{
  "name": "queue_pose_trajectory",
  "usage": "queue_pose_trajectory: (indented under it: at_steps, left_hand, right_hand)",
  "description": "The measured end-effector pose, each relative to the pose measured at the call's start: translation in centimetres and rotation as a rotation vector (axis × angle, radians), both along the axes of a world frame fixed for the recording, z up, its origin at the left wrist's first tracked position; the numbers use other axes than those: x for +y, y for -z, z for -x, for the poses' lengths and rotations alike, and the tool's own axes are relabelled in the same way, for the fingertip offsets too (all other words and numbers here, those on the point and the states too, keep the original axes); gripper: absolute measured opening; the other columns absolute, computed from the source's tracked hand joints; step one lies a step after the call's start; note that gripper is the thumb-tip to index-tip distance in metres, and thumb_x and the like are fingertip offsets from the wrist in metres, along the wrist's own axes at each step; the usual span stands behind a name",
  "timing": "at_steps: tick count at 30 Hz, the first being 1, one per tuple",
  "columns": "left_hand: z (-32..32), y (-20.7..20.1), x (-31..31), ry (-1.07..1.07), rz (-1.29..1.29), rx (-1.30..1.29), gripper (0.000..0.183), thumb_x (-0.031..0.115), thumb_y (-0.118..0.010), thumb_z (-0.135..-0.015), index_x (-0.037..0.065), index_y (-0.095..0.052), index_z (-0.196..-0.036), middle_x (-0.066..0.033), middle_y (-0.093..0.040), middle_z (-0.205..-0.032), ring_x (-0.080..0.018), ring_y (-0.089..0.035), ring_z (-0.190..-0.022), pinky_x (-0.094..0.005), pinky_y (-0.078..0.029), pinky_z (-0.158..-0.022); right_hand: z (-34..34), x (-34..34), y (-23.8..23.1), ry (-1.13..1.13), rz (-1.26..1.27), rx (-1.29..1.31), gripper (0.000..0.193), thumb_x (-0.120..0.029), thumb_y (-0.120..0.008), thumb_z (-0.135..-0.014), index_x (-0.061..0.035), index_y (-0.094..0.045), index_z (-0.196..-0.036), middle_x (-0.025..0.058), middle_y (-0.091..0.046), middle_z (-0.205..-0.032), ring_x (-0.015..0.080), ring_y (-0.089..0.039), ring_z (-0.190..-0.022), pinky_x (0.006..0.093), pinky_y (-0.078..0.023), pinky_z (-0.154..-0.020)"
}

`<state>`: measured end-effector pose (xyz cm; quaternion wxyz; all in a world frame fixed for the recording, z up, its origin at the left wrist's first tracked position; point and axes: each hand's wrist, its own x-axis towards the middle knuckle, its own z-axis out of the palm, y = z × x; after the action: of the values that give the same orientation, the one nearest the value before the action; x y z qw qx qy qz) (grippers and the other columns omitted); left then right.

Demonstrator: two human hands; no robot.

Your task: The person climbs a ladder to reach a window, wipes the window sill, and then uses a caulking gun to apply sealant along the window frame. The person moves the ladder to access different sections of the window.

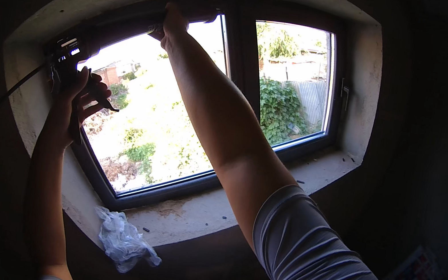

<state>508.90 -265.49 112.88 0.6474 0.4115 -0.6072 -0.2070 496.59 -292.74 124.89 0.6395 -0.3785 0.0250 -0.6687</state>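
Reaching up before dark-framed window (239, 46): right arm (224, 120), near straight, slanting up leftward; left arm (51, 184), near vertical; dark corded tool (66, 55), window's upper-left corner; left hand (75, 92), fingers curled round tool; right hand (174, 25), at window top, grip too shadowed to tell.

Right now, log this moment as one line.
left hand: gripping dark tool | right hand: raised at window frame top, grip unclear | plastic bag: crumpled over sill edge
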Motion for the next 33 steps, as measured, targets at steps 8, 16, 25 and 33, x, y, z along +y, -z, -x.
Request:
queue_pose_trajectory:
  at_steps: [8,16,25,33]
  left_hand:
    - [0.4,0.1,0.7,-0.043,-0.056,0.019,0.044,0.052,-0.071,-0.093,0.009,-0.066,-0.101,-0.0072,-0.072,-0.088,-0.0220,-0.073,-0.092,-0.0401,-0.059,-0.086]
    - [0.8,2.8,1.5,-0.097,-0.144,0.022,0.043,0.054,-0.068,-0.094,0.011,-0.065,-0.093,-0.0045,-0.068,-0.078,-0.0176,-0.070,-0.075,-0.0366,-0.059,-0.075]
    - [-0.1,9.7,1.5,-0.157,-0.198,0.008,0.044,0.056,-0.068,-0.094,0.013,-0.063,-0.084,-0.0027,-0.065,-0.067,-0.0153,-0.068,-0.064,-0.0323,-0.054,-0.063]
    - [-0.7,15.7,1.7,-0.132,-0.206,0.080,0.039,0.046,-0.072,-0.095,0.011,-0.062,-0.080,-0.0029,-0.062,-0.063,-0.0143,-0.063,-0.055,-0.0290,-0.050,-0.053]
  right_hand:
    - [0.5,0.1,1.5,-0.017,-0.041,0.054,0.048,-0.036,-0.061,-0.097,-0.0033,-0.049,-0.131,0.0163,-0.066,-0.111,0.0275,-0.074,-0.083,0.0485,-0.068,-0.068]
    - [3.2,0.6,5.7,-0.015,-0.124,0.134,0.054,-0.037,-0.056,-0.100,0.0020,-0.042,-0.135,0.0218,-0.065,-0.113,0.0300,-0.074,-0.090,0.0469,-0.069,-0.072]
    - [4.2,1.2,13.7,-0.029,-0.158,0.228,0.052,-0.039,-0.053,-0.103,0.0052,-0.045,-0.127,0.0211,-0.064,-0.109,0.0278,-0.074,-0.087,0.0451,-0.069,-0.073]
    - [3.8,0.8,20.2,-0.017,-0.225,0.271,0.050,-0.040,-0.057,-0.100,0.0056,-0.051,-0.118,0.0189,-0.065,-0.101,0.0277,-0.073,-0.080,0.0464,-0.068,-0.071]
